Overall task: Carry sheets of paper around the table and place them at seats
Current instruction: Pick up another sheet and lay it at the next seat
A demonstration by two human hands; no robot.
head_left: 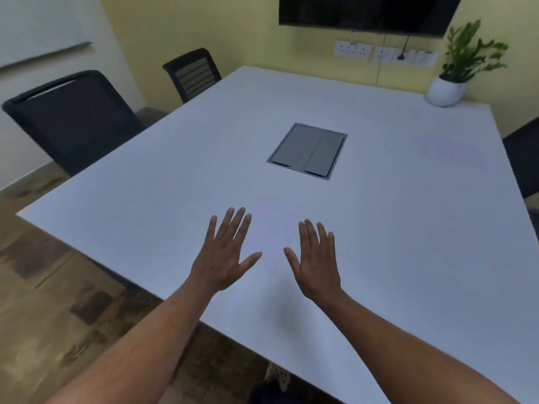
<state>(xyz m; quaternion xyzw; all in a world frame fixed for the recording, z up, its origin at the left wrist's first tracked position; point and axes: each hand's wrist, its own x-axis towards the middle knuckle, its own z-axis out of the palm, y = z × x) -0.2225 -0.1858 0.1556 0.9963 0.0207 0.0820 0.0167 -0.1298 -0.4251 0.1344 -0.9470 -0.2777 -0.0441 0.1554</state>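
Both my hands are stretched out flat, palms down, over the near part of a large white table. My left hand and my right hand lie side by side with fingers spread, and neither holds anything. A faint, pale rectangular patch shows on the tabletop between them, and another faint one at the far right; I cannot tell whether these are sheets of paper. Seats: a black chair at the left side and a second black chair farther back.
A grey cable hatch is set in the table's middle. A potted plant stands on the far right corner. A dark screen and wall sockets are on the yellow wall. Another dark chair shows at the right edge. Wooden floor lies to the left.
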